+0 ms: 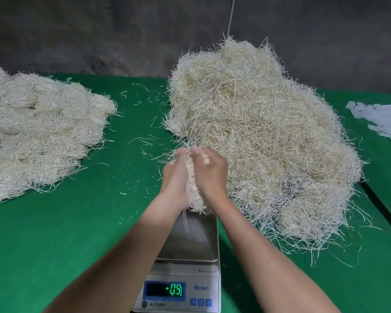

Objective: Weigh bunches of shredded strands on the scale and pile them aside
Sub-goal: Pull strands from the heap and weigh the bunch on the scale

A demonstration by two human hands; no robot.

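Now left hand [175, 175], right hand [210, 172] clasp strand bunch [192, 188] over scale pan [195, 241]; display [165, 289] -0.9.

Green-covered tabletop [54, 233] — dark grey mottled wall [77, 30] behind, thin pale line [231, 15] down it.

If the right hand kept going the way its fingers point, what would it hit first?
Probably the big loose heap of strands: its near edge lies just past the right hand, which holds a bunch of strands and may be raised enough to skim it.
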